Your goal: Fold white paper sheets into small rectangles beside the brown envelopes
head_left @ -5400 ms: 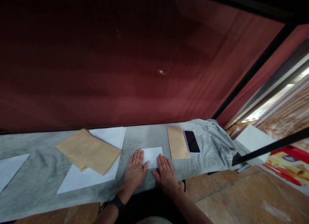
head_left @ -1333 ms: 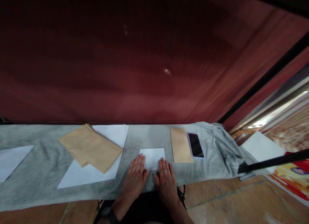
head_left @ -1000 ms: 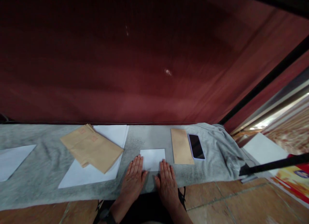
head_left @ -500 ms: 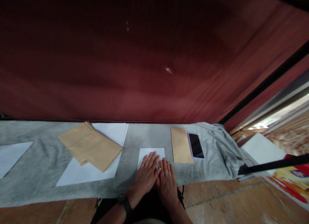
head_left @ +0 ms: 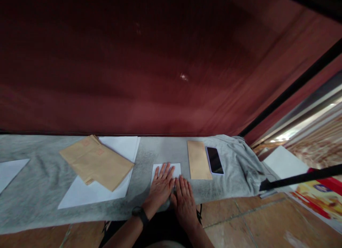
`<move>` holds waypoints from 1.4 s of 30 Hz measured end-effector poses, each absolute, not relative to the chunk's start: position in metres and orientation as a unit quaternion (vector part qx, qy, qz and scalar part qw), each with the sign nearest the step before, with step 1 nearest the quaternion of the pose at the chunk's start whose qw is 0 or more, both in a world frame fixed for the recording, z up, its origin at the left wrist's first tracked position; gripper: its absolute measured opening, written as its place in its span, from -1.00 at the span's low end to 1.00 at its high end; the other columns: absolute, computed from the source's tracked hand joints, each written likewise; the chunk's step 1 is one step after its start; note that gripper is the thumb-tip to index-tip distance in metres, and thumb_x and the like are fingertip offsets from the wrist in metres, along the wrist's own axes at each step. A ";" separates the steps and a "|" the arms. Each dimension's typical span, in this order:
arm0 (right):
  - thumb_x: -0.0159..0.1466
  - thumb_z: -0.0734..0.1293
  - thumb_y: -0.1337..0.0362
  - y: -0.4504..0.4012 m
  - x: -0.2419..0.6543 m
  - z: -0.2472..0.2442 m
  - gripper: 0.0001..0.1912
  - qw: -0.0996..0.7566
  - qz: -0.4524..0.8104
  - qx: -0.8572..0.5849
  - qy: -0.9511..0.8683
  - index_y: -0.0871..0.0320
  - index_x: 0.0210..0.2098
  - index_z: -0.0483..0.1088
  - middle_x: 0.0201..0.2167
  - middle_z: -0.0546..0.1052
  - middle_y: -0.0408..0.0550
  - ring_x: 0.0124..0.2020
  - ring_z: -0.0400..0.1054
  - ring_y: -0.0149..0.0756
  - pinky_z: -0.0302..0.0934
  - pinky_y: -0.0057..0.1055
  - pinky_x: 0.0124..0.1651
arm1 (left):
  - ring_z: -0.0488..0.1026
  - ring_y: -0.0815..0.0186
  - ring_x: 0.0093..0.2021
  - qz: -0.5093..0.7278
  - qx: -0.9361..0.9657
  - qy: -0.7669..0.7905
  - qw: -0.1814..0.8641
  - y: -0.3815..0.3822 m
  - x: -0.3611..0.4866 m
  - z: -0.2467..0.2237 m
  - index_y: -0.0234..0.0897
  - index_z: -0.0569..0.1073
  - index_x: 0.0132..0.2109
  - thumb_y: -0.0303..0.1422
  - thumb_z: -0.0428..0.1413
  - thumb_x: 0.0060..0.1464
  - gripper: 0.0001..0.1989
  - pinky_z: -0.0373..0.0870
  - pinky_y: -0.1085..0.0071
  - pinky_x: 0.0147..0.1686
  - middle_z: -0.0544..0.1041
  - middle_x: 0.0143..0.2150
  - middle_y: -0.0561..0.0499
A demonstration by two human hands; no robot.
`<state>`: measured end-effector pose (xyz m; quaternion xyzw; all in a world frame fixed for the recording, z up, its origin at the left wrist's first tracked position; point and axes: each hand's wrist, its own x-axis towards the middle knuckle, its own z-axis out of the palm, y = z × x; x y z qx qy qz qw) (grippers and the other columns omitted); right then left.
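The backdrop (head_left: 149, 102) is dimmed toward twelve o'clock, glare-flecked near one; highlights are washed out at three; soft shadow is cast by the left hand (head_left: 161, 184) toward eight.

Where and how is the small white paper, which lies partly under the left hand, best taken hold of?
The small white paper is probably best pinched at its far right corner, the right hand coming from the right. It lies flat, so only a thin edge is offered; the left hand covers its middle, while that corner shows uncovered.
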<state>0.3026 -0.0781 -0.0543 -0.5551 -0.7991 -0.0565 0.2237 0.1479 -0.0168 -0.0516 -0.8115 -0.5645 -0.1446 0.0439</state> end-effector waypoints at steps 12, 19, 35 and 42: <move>0.49 0.11 0.13 -0.081 0.302 -0.061 -0.41 0.247 -0.056 -0.562 -0.787 0.28 0.42 0.06 0.36 0.26 0.20 0.38 0.12 -0.04 0.09 -0.04 0.37 | 0.15 0.06 0.42 -0.145 -0.771 -0.617 0.066 -0.020 0.120 -0.058 -0.45 0.22 0.37 -0.13 -0.12 0.33 -0.38 0.09 0.04 0.37 0.25 0.41 -0.28; 0.48 0.10 0.13 -0.066 0.290 -0.058 -0.44 0.256 -0.017 -0.565 -0.784 0.28 0.38 0.16 0.35 0.27 0.20 0.37 0.15 -0.01 0.16 -0.01 0.32 | 0.18 0.01 0.41 -0.157 -0.765 -0.620 0.075 -0.025 0.110 -0.058 -0.52 0.24 0.36 -0.16 -0.16 0.34 -0.38 0.14 0.02 0.34 0.25 0.39 -0.35; 0.49 0.11 0.11 -0.025 0.281 -0.063 -0.38 0.228 -0.063 -0.570 -0.787 0.30 0.44 0.01 0.37 0.24 0.19 0.41 0.07 -0.12 -0.02 -0.15 0.39 | 0.19 0.03 0.40 -0.162 -0.757 -0.627 0.082 -0.028 0.104 -0.058 -0.50 0.24 0.36 -0.20 -0.17 0.33 -0.40 0.13 0.02 0.35 0.27 0.39 -0.32; 0.49 0.12 0.10 -0.025 0.285 -0.066 -0.31 0.245 -0.074 -0.571 -0.780 0.30 0.47 -0.13 0.38 0.21 0.23 0.39 0.11 -0.08 -0.01 -0.11 0.38 | 0.20 0.02 0.40 -0.184 -0.745 -0.636 0.083 -0.031 0.096 -0.062 -0.48 0.23 0.37 -0.19 -0.18 0.34 -0.40 0.15 -0.01 0.34 0.28 0.38 -0.32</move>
